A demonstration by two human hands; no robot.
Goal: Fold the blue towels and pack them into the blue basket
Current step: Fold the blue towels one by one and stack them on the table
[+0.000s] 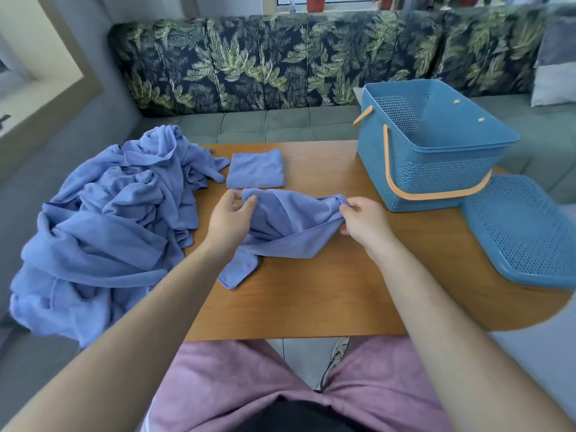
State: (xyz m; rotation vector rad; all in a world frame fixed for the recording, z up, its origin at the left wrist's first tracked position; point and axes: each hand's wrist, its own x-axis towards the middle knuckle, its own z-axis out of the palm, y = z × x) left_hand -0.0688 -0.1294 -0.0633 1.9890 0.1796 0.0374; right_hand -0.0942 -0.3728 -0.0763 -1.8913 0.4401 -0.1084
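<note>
A home living room: a leaf-print cushioned sofa [280, 60] wraps a wooden surface [311, 291] below a window sill with plant pots [315, 2].

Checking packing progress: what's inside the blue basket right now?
Only bare perforated inner walls of the blue basket show, with no towel in sight. Its floor is hidden behind the near wall, so I cannot rule one out. One folded towel lies outside it.

One folded towel [255, 169], one loose towel [290, 226], one heap [103, 219], one basket [436, 173], one lid [523, 232]
</note>
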